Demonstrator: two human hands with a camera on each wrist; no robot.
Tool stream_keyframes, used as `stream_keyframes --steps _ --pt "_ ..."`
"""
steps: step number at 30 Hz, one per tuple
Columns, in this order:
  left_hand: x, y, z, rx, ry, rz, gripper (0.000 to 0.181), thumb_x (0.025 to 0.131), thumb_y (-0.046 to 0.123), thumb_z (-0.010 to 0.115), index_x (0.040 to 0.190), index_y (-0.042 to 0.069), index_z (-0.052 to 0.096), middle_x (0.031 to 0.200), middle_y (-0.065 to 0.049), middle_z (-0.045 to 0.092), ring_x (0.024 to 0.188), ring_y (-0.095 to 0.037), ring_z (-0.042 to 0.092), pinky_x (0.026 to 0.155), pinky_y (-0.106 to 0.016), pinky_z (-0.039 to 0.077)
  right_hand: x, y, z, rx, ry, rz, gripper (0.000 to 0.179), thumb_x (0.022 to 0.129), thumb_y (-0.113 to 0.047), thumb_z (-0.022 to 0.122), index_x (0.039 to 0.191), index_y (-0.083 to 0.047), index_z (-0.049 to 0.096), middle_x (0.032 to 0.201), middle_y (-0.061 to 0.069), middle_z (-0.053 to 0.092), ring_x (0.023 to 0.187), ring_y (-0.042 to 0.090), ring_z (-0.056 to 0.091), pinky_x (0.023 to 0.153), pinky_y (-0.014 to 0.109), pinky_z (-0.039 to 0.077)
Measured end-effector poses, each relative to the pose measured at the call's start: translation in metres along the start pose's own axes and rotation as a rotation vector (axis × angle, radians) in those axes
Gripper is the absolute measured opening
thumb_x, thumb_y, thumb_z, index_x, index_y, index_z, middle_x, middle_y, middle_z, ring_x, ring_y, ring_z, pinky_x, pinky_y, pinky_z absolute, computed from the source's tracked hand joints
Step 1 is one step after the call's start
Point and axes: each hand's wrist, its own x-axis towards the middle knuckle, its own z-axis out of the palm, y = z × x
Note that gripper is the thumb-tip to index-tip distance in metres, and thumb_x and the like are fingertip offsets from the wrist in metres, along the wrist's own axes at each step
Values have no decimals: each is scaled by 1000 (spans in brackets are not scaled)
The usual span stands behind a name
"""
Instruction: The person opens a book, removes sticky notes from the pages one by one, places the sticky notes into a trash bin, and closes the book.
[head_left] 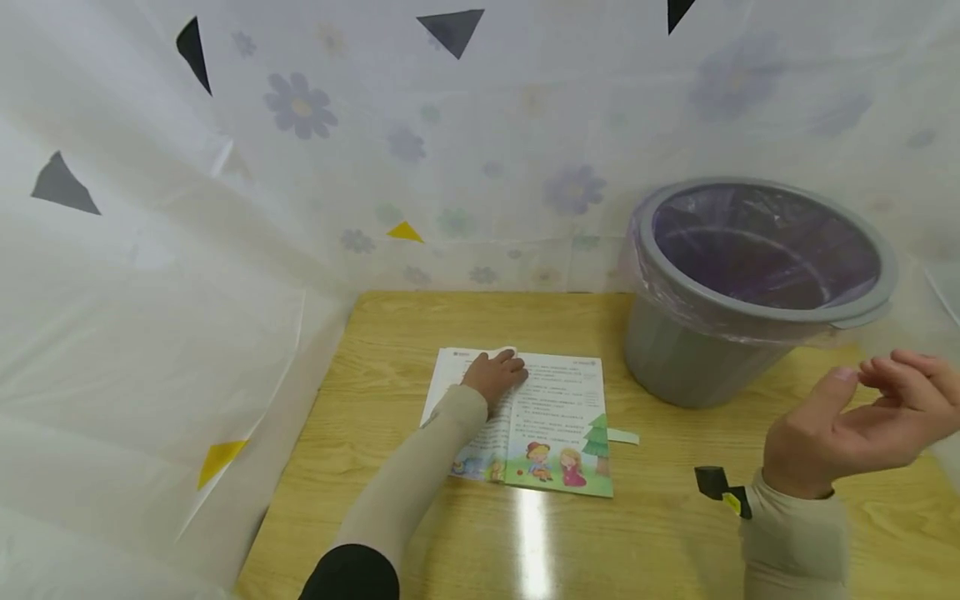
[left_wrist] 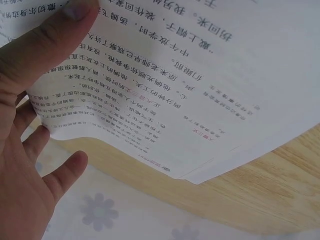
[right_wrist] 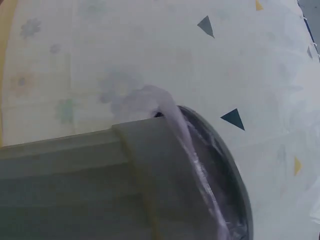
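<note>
White printed paper draws my eye first: a book (head_left: 558, 400) lies spread on the table (head_left: 480, 321), directly beneath the left hand (head_left: 497, 377). That hand rests across the upper part of the book, close to the fold, its fingers relaxed and a little apart. From the left wrist, I see its thumb lying over a bowed page while the other fingers spread at and past the paper's edge. The right hand (head_left: 862, 417) hangs raised in the air, well to the right of the book and near the bucket (head_left: 693, 358), empty, with its fingers loosely curled.

The pages look thin and smooth, one curling up just beyond the left fingertips; a cartoon tree and two small figures brighten the bottom of the right-hand page. A pale strip (head_left: 623, 436) pokes out from the book's right edge. Glossy yellow wood grain runs over the tabletop, with a white glare below the book. Hard grey plastic makes up the round, tapering bucket, its rim covered by a wrinkled, translucent purple liner (head_left: 780, 242). Behind it all hangs creased pale sheeting (head_left: 487, 125), patterned with soft flowers and sharp triangles. Both sleeves are beige cloth.
</note>
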Motion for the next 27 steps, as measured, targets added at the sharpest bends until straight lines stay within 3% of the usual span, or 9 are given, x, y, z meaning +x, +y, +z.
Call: stream_keyframes --steps 5,12,14,16,20,22,27 --pt "-2 1 -1 14 -6 1 71 89 16 75 147 33 37 159 12 34 152 -13 27 112 -38 48 -15 12 -12 -13 -73 56 15 81 4 51 75 16 57 95 2 57 84 6 51 71 13 33" --pt "-4 3 -2 22 -34 3 76 88 18 75 150 34 34 161 12 30 153 -13 24 114 -37 46 -33 32 -31 -49 -247 93 18 80 7 52 75 23 59 87 -10 64 83 1 56 72 13 41" --pt "-4 3 -2 21 -35 -1 76 88 19 76 150 34 34 161 12 30 153 -13 24 114 -37 46 -41 43 -38 -85 -380 77 16 82 7 54 77 21 61 85 -4 65 85 -4 55 74 12 41" --pt "-4 2 -2 20 -35 -5 76 88 19 76 150 34 35 161 12 30 153 -13 24 114 -37 46 -53 56 -47 -145 -569 71 13 85 7 57 82 18 64 84 5 66 87 -11 53 76 10 40" --pt "-4 2 -3 10 -23 1 73 89 17 74 149 34 36 160 12 32 153 -13 25 114 -38 46 -83 71 -65 -300 -955 147 10 89 3 63 94 6 70 91 18 65 85 -16 46 73 7 39" --pt "-3 1 -2 7 -19 9 71 90 17 73 149 34 36 160 11 32 153 -13 25 114 -38 46 -99 75 -73 -385 -1090 201 11 91 -2 64 98 2 71 95 15 67 84 -9 50 69 9 42" --pt "-1 1 -1 14 -2 9 65 92 17 70 146 33 38 158 12 35 152 -13 27 112 -37 48 -129 84 -81 -492 -1289 301 17 96 -13 62 105 -2 71 103 13 68 86 20 59 67 24 49"
